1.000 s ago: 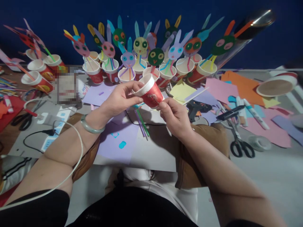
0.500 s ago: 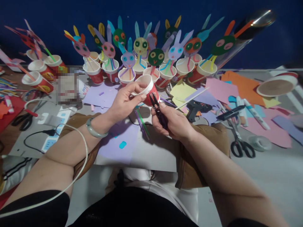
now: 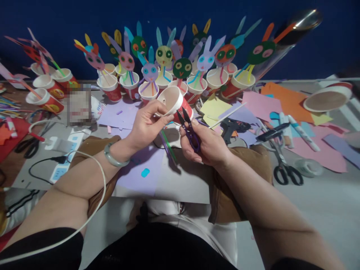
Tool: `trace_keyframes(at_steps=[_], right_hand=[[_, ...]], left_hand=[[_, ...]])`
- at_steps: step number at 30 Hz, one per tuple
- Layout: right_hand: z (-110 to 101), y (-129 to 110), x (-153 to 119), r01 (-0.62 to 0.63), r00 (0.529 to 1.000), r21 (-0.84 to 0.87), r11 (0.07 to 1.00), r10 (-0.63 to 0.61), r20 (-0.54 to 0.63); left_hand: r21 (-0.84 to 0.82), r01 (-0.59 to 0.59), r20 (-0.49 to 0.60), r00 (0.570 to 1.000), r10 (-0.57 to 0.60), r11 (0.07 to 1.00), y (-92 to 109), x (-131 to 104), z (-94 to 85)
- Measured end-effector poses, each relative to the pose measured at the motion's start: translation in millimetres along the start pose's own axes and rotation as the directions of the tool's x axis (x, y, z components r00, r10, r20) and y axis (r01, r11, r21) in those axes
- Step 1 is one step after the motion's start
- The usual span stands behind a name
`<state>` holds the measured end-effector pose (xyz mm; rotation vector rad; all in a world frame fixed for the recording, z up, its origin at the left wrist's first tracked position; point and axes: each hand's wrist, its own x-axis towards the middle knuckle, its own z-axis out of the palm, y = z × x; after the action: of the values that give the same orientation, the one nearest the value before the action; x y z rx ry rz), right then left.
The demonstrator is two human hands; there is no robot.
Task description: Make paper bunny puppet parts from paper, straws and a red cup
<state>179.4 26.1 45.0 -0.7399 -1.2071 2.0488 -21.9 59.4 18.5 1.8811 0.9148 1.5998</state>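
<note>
My left hand (image 3: 148,124) pinches the rim of a red and white paper cup (image 3: 186,108), which is tilted with its mouth facing up and left. In my right hand (image 3: 209,144) is a small pair of scissors (image 3: 192,135) with purple handles and dark blades. The blades are spread and point up at the cup's lower side; whether they touch it I cannot tell. Under the hands, green and purple straws (image 3: 168,148) lie by a purple paper sheet (image 3: 137,180) that bears a blue paper cutout (image 3: 145,173).
Several paper cups with paper rabbit heads on straws (image 3: 150,71) stand along the back. To the right are a black glue gun (image 3: 234,127), large scissors (image 3: 287,170), a tape roll (image 3: 308,167), markers and coloured paper (image 3: 264,105). A white cable (image 3: 102,180) crosses my left forearm.
The cup has turned so that more of its inside shows. The scissors' blades have spread apart, and their purple handles show more clearly. Both hands stay nearly in place.
</note>
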Motion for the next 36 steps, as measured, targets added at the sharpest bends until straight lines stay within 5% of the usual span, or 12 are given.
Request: trace_keyframes(at_steps=[8, 16, 25, 36], right_hand=[[1.4, 1.6, -0.3, -0.017, 0.999, 0.027, 0.999, 0.016, 0.038], [-0.7, 5.1, 3.7, 0.029, 1.0, -0.036, 0.999, -0.029, -0.003], [-3.2, 12.6, 5.3, 0.133, 0.991, -0.246, 0.96, -0.137, 0.003], [-3.1, 16.2, 5.9, 0.098, 0.995, -0.179, 0.979, -0.097, 0.014]], left_hand=[[-0.045, -0.044, -0.015, 0.999, 0.043, 0.998, -2.7, -4.1, 3.1], [0.079, 0.101, 0.071, 0.992, -0.107, 0.992, 3.0, -7.9, 4.4], [0.427, -0.116, 0.183, 0.982, 0.041, 0.897, 4.6, -0.5, -11.2], [0.116, 0.146, 0.112, 0.981, -0.159, 0.982, 5.9, -5.7, 0.3]])
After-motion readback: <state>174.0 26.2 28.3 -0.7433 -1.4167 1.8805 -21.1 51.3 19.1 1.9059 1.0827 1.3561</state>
